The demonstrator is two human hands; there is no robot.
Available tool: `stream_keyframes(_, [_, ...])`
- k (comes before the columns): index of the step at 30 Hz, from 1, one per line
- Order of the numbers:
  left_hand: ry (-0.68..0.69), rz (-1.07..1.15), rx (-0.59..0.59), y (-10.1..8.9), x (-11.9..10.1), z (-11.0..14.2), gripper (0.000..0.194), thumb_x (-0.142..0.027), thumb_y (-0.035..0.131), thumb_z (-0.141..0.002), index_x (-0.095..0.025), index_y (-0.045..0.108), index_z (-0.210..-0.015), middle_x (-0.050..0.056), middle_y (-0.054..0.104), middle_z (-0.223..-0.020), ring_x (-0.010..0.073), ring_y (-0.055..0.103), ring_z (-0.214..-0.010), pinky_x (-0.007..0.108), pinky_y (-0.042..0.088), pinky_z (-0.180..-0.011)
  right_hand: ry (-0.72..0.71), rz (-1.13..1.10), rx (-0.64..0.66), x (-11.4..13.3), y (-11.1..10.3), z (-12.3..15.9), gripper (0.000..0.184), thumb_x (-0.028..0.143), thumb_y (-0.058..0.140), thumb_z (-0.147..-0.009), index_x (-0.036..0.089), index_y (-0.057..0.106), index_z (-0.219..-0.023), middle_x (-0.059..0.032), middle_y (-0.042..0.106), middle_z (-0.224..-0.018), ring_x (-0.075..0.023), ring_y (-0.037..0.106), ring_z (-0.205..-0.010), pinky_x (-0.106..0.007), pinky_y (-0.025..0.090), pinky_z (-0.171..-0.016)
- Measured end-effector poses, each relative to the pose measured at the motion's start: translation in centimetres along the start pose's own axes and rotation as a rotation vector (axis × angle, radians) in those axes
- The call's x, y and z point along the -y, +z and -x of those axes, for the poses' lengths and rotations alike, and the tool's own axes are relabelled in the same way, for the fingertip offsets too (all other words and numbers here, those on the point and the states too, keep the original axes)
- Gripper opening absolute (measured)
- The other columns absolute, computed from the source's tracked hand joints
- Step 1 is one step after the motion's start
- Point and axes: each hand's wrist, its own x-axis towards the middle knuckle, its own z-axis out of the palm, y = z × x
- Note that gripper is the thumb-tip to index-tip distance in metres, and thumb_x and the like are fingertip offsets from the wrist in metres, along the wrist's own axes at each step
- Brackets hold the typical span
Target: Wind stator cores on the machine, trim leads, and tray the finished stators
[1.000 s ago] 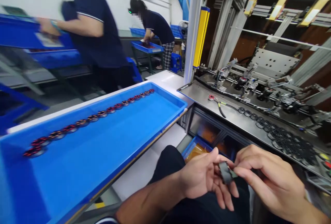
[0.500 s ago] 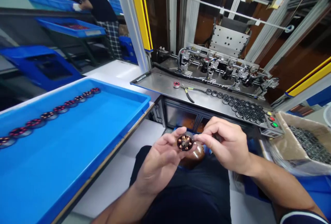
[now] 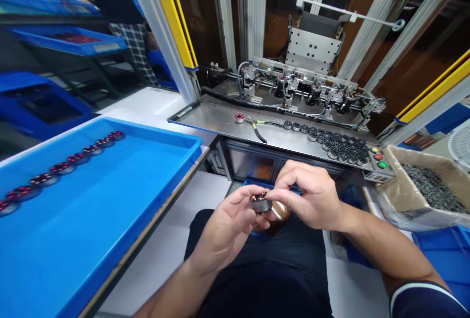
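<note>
Above my lap, my left hand [image 3: 229, 222] grips a small round motor stator [image 3: 260, 204] by its dark rim, with copper windings showing on top. The fingers of my right hand [image 3: 306, 193] are pinched together at the stator's upper right edge. Whether a wire end or anything else is between those fingertips is too small to make out. A brown rounded thing under clear plastic [image 3: 281, 213] shows partly behind the hands.
At left, a blue tray [image 3: 154, 134] holds a row of stators. On the machine's metal ledge [image 3: 216, 117] lie a red-wound stator [image 3: 239, 118], cutting pliers [image 3: 259, 131] and many dark rings [image 3: 341, 146]. A box of dark parts [image 3: 389, 161] stands right. A person [image 3: 117, 10] is behind left.
The stator has tipped from facing me to showing its side wall. My right hand has shifted slightly left, still pinched at its edge. The whole view has turned a little right.
</note>
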Motion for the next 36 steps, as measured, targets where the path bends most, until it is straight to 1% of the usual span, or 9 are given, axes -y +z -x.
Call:
stream_keyframes(4, [0.136, -0.048, -0.056, -0.4, 0.4, -0.3, 0.038, -0.019, 0.09, -0.065, -0.021, 0.076, -0.1, 0.003, 0.078, -0.096, 0.0126, 0.073, -0.08, 0.017, 0.058, -0.073, 0.012, 0.003, -0.067, 0.1, 0.3, 0.3, 0.018, 0.016, 0.069, -0.09, 0.014, 0.062, -0.073, -0.0023, 0.064, -0.066, -0.0102, 0.058, -0.06, -0.021, 0.049, -0.055])
stream_keyframes(8, [0.157, -0.058, -0.029, -0.7, 0.6, -0.7, 0.043, -0.017, 0.092, -0.061, -0.022, 0.077, -0.101, 0.004, 0.077, -0.105, 0.0145, 0.074, -0.087, 0.02, 0.06, -0.08, 0.056, -0.001, -0.117, 0.7, 0.9, 0.7, 0.017, 0.014, 0.069, -0.089, 0.014, 0.063, -0.073, -0.0028, 0.064, -0.067, -0.0107, 0.058, -0.06, -0.022, 0.048, -0.055])
stream_keyframes(13, [0.237, -0.069, -0.087, -1.0, 0.1, -0.9, 0.045, -0.015, 0.088, -0.067, -0.026, 0.074, -0.108, 0.001, 0.078, -0.104, 0.0118, 0.074, -0.089, 0.016, 0.058, -0.08, 0.264, -0.077, -0.164, 1.7, 1.9, 2.0, 0.015, 0.014, 0.069, -0.088, 0.015, 0.065, -0.073, -0.0018, 0.063, -0.066, -0.0101, 0.057, -0.059, -0.021, 0.047, -0.056])
stream_keyframes(19, [0.304, -0.14, -0.058, -1.6, -0.6, -1.2, 0.047, -0.016, 0.088, -0.067, -0.025, 0.072, -0.111, 0.006, 0.078, -0.106, 0.0154, 0.076, -0.087, 0.022, 0.06, -0.082, 0.699, -0.486, -0.053, 1.4, 3.7, 4.3, 0.023, 0.03, 0.068, -0.089, 0.016, 0.065, -0.072, -0.0001, 0.062, -0.065, -0.0091, 0.056, -0.054, -0.02, 0.046, -0.05])
stream_keyframes(25, [0.311, -0.204, 0.033, -1.9, -0.6, -1.3, 0.049, -0.015, 0.083, -0.074, -0.028, 0.068, -0.119, 0.004, 0.076, -0.113, 0.0153, 0.074, -0.095, 0.023, 0.06, -0.085, 0.832, -0.841, -0.059, -0.8, 5.0, 5.6, 0.023, 0.035, 0.079, -0.079, 0.016, 0.068, -0.072, 0.0016, 0.064, -0.066, -0.0079, 0.056, -0.051, -0.019, 0.047, -0.049])
stream_keyframes(28, [0.401, -0.398, 0.089, -2.2, -1.1, -1.1, 0.054, -0.01, 0.078, -0.079, -0.032, 0.063, -0.126, 0.001, 0.075, -0.117, 0.0148, 0.073, -0.102, 0.022, 0.059, -0.088, 0.816, -0.933, -0.113, -2.2, 4.8, 6.4, 0.02, 0.038, 0.081, -0.078, 0.018, 0.076, -0.082, -0.0018, 0.071, -0.078, -0.0127, 0.065, -0.069, -0.024, 0.054, -0.068])
stream_keyframes(31, [0.536, -0.738, 0.162, -2.7, -1.9, -0.8, 0.062, -0.002, 0.074, -0.079, -0.031, 0.059, -0.132, 0.002, 0.073, -0.118, 0.0158, 0.069, -0.109, 0.024, 0.056, -0.096, 0.831, -1.005, -0.21, -3.1, 4.2, 7.1, 0.032, 0.05, 0.076, -0.079, 0.019, 0.079, -0.09, -0.0059, 0.074, -0.09, -0.0193, 0.068, -0.089, -0.031, 0.052, -0.09])
stream_keyframes(34, [0.588, -1.026, 0.253, -3.1, -2.5, -0.8, 0.056, -0.003, 0.072, -0.081, -0.023, 0.06, -0.131, 0.009, 0.07, -0.121, 0.0204, 0.064, -0.116, 0.032, 0.051, -0.103, 0.865, -1.023, -0.234, -3.5, 3.7, 7.3, 0.034, 0.052, 0.076, -0.078, 0.02, 0.08, -0.089, -0.0076, 0.074, -0.095, -0.0224, 0.066, -0.096, -0.035, 0.05, -0.094])
stream_keyframes(36, [0.603, -1.105, 0.293, -3.2, -2.5, -0.9, 0.053, -0.005, 0.07, -0.082, -0.021, 0.059, -0.132, 0.012, 0.068, -0.123, 0.0226, 0.061, -0.12, 0.035, 0.049, -0.105, 0.863, -1.039, -0.211, -3.4, 3.6, 7.3, 0.031, 0.049, 0.077, -0.079, 0.02, 0.08, -0.088, -0.0077, 0.072, -0.097, -0.0217, 0.065, -0.097, -0.034, 0.05, -0.093])
